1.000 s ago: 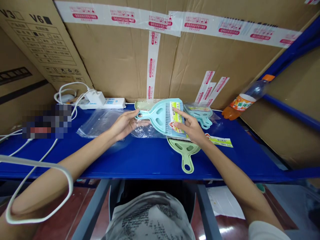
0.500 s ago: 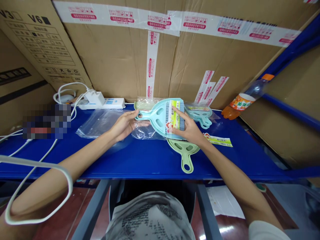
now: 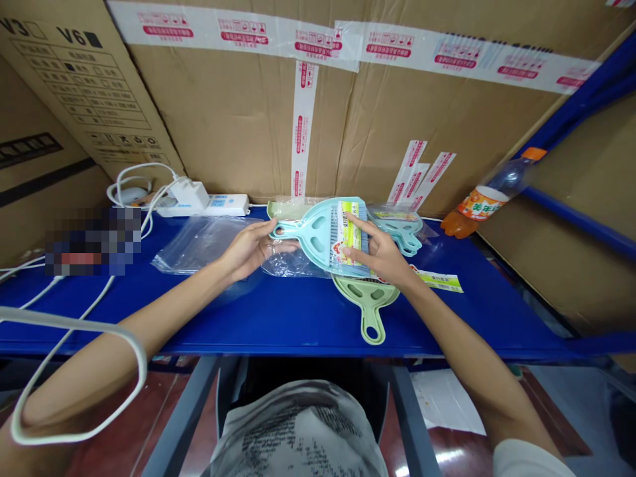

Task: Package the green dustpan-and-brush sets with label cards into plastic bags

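A light blue dustpan (image 3: 315, 233) with a small grey-bristled brush in it is held up over the table, its handle to the left. My left hand (image 3: 252, 249) is closed on the handle end, thumb on top. Across the pan's right side lies my right hand (image 3: 378, 250), its fingers on a yellow-green and white label card (image 3: 350, 232) over the bristles. Under the pan, a pale green dustpan (image 3: 366, 293) rests with its handle toward me. Clear plastic wrap (image 3: 293, 262) lies beneath the left hand and the blue pan.
Clear plastic bags (image 3: 203, 245) lie at left, near a white power strip (image 3: 227, 204) and cables. Wrapped blue dustpans (image 3: 405, 232) and another label card (image 3: 441, 281) are at right. An orange drink bottle (image 3: 489, 195) leans at the blue table's right side. Cardboard boxes (image 3: 238, 112) stand behind.
My right hand has shifted slightly to the right, with its fingers still on the label card. The blue dustpan and my left hand stay almost in place.
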`<state>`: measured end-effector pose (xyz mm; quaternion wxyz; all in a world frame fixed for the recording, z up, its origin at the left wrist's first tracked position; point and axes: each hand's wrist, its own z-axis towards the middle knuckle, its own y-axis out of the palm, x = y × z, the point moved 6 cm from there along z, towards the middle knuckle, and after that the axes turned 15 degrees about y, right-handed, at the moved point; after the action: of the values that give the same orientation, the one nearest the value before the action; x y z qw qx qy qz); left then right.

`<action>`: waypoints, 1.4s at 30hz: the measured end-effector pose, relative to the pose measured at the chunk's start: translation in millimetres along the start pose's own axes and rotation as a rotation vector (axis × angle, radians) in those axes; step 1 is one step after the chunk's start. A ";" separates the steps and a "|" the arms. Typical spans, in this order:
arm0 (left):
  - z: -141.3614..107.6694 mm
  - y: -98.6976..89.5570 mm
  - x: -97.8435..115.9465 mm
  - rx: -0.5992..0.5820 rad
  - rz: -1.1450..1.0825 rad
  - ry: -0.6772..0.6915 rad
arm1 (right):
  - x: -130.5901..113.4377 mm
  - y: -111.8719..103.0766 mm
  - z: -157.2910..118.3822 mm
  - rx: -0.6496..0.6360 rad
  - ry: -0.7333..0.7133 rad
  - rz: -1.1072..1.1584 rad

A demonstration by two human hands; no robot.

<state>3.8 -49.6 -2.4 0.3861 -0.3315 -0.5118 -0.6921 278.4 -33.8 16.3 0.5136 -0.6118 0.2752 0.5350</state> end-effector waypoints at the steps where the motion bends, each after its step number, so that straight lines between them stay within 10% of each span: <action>1: -0.4 1.0 0.6 0.005 0.004 -0.005 | -0.5 0.2 -0.1 -0.005 -0.005 -0.001; 9: 0.0 -2.1 -2.2 0.029 -0.017 -0.027 | -10.8 1.8 -3.7 -0.044 0.059 0.111; 16: 0.0 -3.9 -1.9 0.103 -0.038 -0.046 | 5.6 -32.5 8.0 0.256 0.121 0.323; 23: -0.7 -3.3 0.1 0.164 -0.020 -0.044 | 17.8 -4.0 6.9 -0.027 0.432 0.470; 42: 3.1 -7.7 -8.4 0.094 0.016 -0.084 | 3.6 -12.9 2.4 0.141 0.294 0.567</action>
<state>1.4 -43.6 -12.3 0.3849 -0.3460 -0.5570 -0.6496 289.9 -26.7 17.4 0.3401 -0.5443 0.5422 0.5422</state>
